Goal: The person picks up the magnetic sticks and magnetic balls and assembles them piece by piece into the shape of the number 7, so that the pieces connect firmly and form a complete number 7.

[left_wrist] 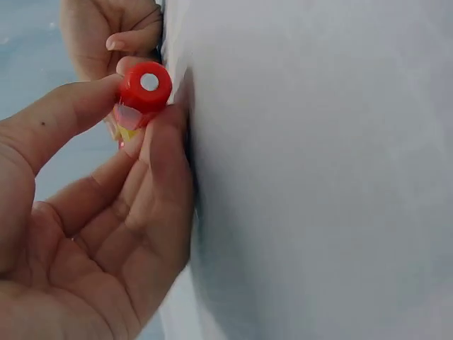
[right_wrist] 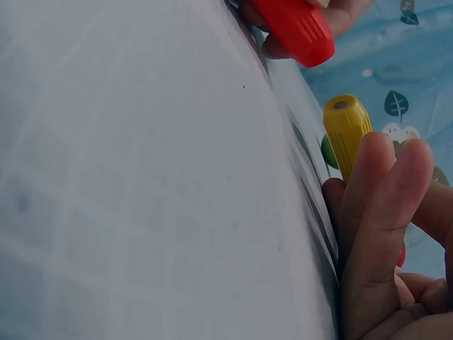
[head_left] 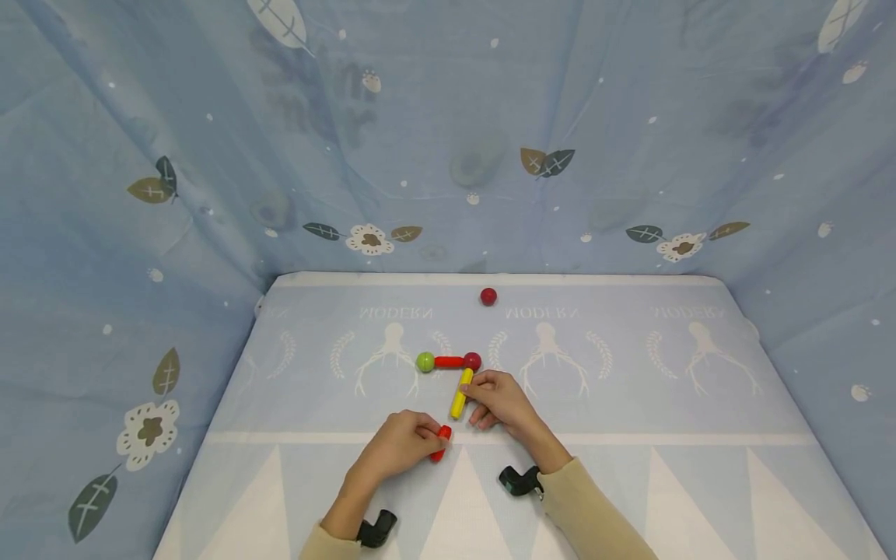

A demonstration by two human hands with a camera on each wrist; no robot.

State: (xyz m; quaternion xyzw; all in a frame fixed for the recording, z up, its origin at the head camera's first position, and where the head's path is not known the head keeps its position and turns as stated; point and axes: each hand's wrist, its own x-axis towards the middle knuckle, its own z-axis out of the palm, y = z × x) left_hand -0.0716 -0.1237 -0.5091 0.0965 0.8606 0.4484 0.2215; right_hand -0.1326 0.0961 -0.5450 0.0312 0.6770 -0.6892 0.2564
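Observation:
My left hand (head_left: 402,445) pinches a short red rod (head_left: 441,443) between thumb and fingers, low over the table. In the left wrist view the red rod (left_wrist: 146,86) shows a round silvery spot on its end. My right hand (head_left: 502,400) pinches a yellow rod (head_left: 461,393), whose far end meets a dark red ball (head_left: 472,361). From that ball another red rod (head_left: 449,362) runs left to a green ball (head_left: 425,362). The right wrist view shows the near end of the yellow rod (right_wrist: 345,134) pointing toward the red rod (right_wrist: 301,32), with a gap between them.
A separate red ball (head_left: 488,295) lies near the back edge of the table. The patterned tablecloth (head_left: 595,420) covers the surface, and blue printed curtains (head_left: 448,140) stand at the back and sides. A black wrist camera (head_left: 519,481) is worn on each wrist.

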